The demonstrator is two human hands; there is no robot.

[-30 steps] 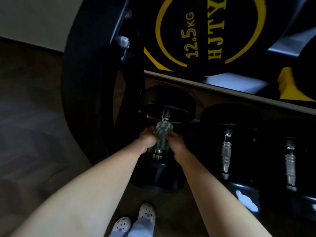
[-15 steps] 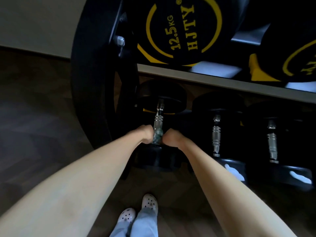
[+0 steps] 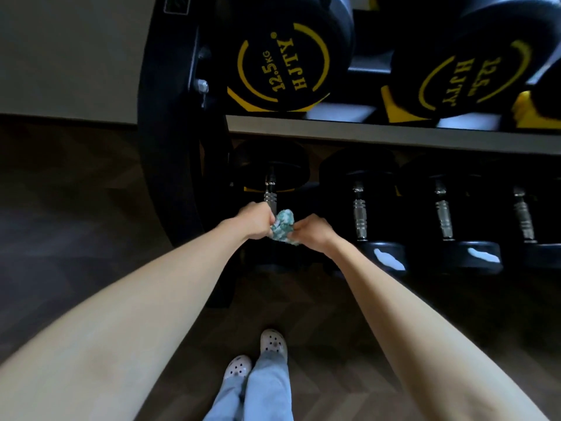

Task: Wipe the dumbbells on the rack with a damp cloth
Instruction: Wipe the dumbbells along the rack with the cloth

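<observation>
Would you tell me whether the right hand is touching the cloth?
Touching: the head view shows the right hand pinching the cloth at its right edge.

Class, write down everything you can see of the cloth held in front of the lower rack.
The cloth is a soft-looking fabric, patterned green and white, bunched into a crumpled wad. The left hand grips one side and the right hand the other. It sits at the near end of the leftmost lower dumbbell's metal handle; whether it touches the handle cannot be told.
</observation>
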